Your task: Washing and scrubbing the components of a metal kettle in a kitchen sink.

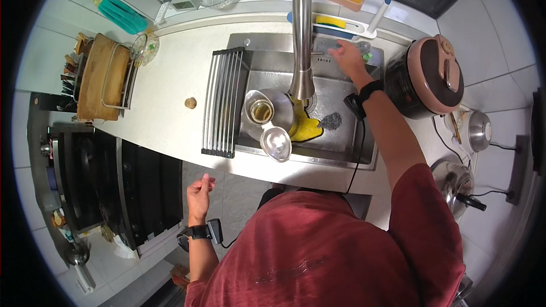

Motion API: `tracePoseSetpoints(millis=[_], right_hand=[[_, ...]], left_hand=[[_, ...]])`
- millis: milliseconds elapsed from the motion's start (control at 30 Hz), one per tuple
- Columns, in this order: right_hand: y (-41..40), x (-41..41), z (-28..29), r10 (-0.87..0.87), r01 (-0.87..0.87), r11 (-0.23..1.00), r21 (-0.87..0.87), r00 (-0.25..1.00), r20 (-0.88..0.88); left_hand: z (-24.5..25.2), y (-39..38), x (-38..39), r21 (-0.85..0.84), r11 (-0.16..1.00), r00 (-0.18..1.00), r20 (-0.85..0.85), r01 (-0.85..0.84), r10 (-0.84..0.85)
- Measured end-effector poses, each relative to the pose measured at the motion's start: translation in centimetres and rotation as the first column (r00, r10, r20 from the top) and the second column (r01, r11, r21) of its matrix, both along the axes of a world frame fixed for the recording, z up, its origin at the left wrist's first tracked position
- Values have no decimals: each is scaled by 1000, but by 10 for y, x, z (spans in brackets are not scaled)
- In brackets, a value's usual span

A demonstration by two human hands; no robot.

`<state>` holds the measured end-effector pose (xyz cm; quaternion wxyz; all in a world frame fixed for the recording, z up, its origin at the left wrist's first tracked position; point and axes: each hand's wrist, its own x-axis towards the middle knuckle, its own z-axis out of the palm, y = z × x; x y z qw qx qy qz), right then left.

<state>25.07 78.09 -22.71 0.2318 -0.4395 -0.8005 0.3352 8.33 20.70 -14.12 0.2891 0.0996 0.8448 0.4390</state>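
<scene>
My right hand (347, 56) reaches over the back right of the steel sink (354, 136), its fingers apart beside the faucet (303, 30); nothing shows in it. My left hand (200, 192) hangs in front of the counter, fingers loosely curled, holding nothing visible. In the sink stands a steel kettle or pot (281, 111) with an open lid (276, 143). A yellow cloth (308, 129) with a dark edge lies partly under it, and a dark grey scouring pad (331, 121) lies beside the cloth. A yellow and green sponge (330, 21) rests in a white caddy behind the sink.
A roll-up drying rack (223, 102) covers the sink's left edge. A small round brown object (190, 102) lies on the counter. Cutting boards (102, 76) and a glass bowl (147, 49) stand left. A pink and black rice cooker (426, 76) stands right of the sink.
</scene>
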Motion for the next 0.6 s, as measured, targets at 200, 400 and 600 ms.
tracePoseSetpoints(millis=[200, 400, 600], right_hand=[[12, -19, -43, 248, -254, 966, -48, 963, -106], [-29, -17, -4, 209, -224, 969, -108, 969, -133], [22, 24, -22, -156, 153, 988, -29, 979, -131]], left_hand=[[15, 7, 17, 8, 999, 999, 12, -47, 47], [46, 39, 25, 65, 995, 996, 50, -71, 68], [67, 94, 23, 232, 964, 990, 21, 131, -140]])
